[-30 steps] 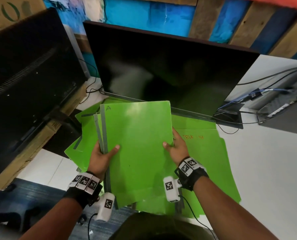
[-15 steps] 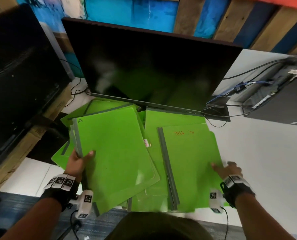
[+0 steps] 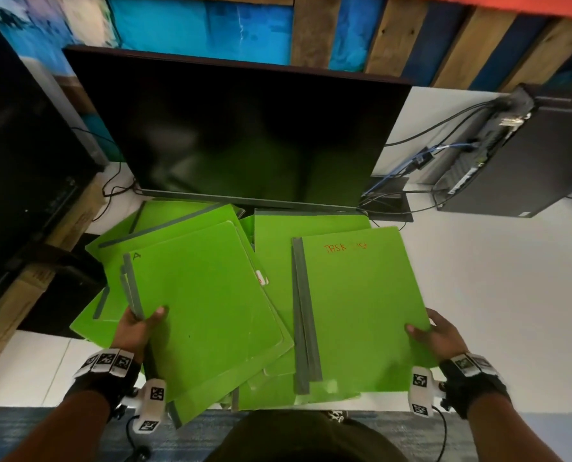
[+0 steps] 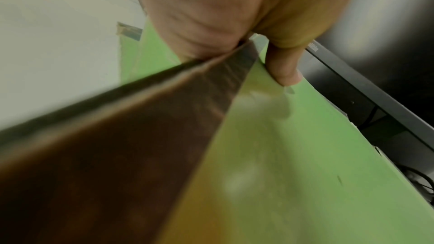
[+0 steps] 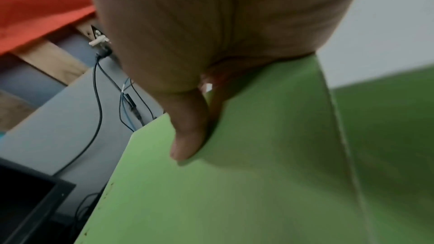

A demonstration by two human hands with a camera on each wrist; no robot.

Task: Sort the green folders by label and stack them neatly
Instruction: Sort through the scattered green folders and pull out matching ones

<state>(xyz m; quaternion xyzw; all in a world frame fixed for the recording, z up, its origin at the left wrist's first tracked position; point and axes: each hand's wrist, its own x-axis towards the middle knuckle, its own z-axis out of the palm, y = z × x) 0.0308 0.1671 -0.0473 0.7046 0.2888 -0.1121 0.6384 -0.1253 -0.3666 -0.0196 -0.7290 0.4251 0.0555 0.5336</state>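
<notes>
Several green folders with grey spines lie spread on the white desk (image 3: 498, 295) in front of a monitor. My left hand (image 3: 138, 331) grips the spine edge of a small bundle whose top folder (image 3: 208, 301) is marked "A"; the left wrist view shows my thumb on the green cover (image 4: 305, 155) and the grey spine (image 4: 145, 136) in my palm. My right hand (image 3: 438, 335) pinches the right edge of a folder (image 3: 361, 305) lettered "TASK" in orange; in the right wrist view my thumb lies on its cover (image 5: 234, 192). More folders (image 3: 164, 225) lie underneath.
A large dark monitor (image 3: 241, 128) stands just behind the folders. Another black screen (image 3: 21, 151) is at the left on a wooden stand. A dark computer box (image 3: 524, 155) with cables lies at the back right. The desk's right half is bare white.
My right hand left the "A" folder, swung right and took hold of the "TASK" folder's right edge. My left hand keeps the "A" bundle, shifted to the left.
</notes>
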